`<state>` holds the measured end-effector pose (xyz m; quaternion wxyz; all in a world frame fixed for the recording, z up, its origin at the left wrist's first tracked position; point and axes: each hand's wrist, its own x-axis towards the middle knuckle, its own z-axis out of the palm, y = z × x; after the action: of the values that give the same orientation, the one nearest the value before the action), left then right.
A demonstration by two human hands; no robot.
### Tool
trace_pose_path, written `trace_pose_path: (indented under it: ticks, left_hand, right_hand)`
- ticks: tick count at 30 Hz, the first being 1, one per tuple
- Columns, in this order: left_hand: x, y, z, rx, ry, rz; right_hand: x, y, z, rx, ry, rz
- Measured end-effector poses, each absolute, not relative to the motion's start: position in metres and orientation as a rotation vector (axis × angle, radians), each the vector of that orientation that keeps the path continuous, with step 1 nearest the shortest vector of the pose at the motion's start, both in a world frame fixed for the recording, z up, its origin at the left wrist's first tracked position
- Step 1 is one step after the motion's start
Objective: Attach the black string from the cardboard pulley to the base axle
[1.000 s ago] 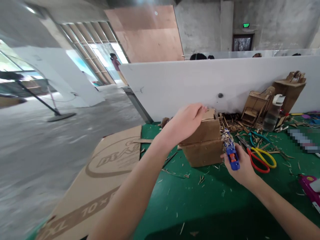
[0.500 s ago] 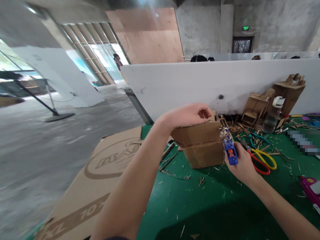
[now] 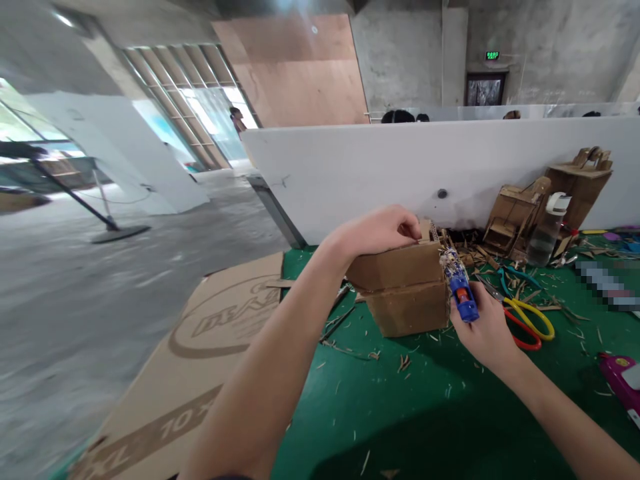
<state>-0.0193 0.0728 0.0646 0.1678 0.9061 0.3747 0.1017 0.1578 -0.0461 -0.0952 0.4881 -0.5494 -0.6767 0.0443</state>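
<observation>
As the left hand (image 3: 387,228) lies over one box (image 3: 409,310) — grip unclear — the right hand (image 3: 484,328) grasps one blue tool (image 3: 468,311).

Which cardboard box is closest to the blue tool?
The box under the left hand. It sits right beside the blue tool in the right hand, while the short box and the tall box are farther back by the white wall.

Smooth grey concrete floor (image 3: 150,280) at nine o'clock, tall reddish-brown wooden panel (image 3: 300,80) at twelve — rough grey concrete wall (image 3: 403,67) at one, bright window (image 3: 14,113) towards ten.
</observation>
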Motion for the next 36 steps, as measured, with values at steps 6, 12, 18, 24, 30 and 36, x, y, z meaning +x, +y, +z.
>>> trace_pose_path:
  ticks: [6,12,18,24,30,36]
  left_hand:
    - [-0.020,0.072,0.060,2.557,1.073,0.363]
    - [-0.021,0.068,0.059,2.585,1.074,0.387]
    - [-0.021,0.061,0.058,2.598,1.040,0.402]
    - [-0.020,0.053,0.061,2.628,1.049,0.399]
    - [-0.020,0.044,0.062,2.637,1.112,0.395]
    - [-0.021,0.041,0.062,2.690,1.110,0.389]
  right_hand:
    - [0.156,-0.051,-0.085,-1.382,-1.627,0.141]
    - [0.151,-0.057,-0.079,-1.422,-1.618,0.208]
    - [0.155,-0.060,-0.084,-1.429,-1.647,0.254]
    - [0.156,-0.065,-0.085,-1.463,-1.630,0.353]
    - [0.153,-0.068,-0.088,-1.443,-1.618,0.388]
    - [0.153,-0.070,-0.090,-1.416,-1.619,0.379]
